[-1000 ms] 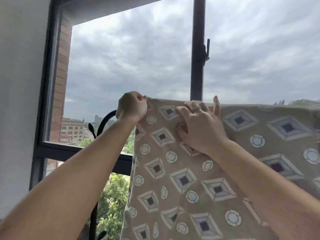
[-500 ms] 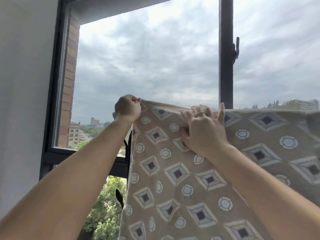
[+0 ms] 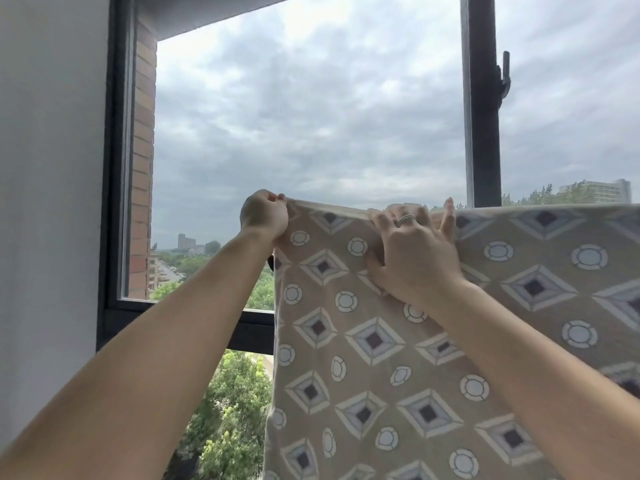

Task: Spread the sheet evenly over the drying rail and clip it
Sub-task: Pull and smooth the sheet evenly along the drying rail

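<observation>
A beige sheet printed with diamonds and circles hangs in front of the window, its top fold running level from the left corner to the right edge of view. My left hand grips the sheet's top left corner in a fist. My right hand, a ring on one finger, holds the top fold further right, fingers hooked over the edge and thumb against the front. The drying rail is hidden under the fold. No clip is in view.
A dark window frame with a vertical mullion and its handle stands behind the sheet. A grey wall fills the left. Trees and buildings lie far below outside.
The view has swung left and up. My left hand has drawn the sheet's corner further left, and the top fold now lies straighter. The dark curled bracket by the left edge is now almost covered.
</observation>
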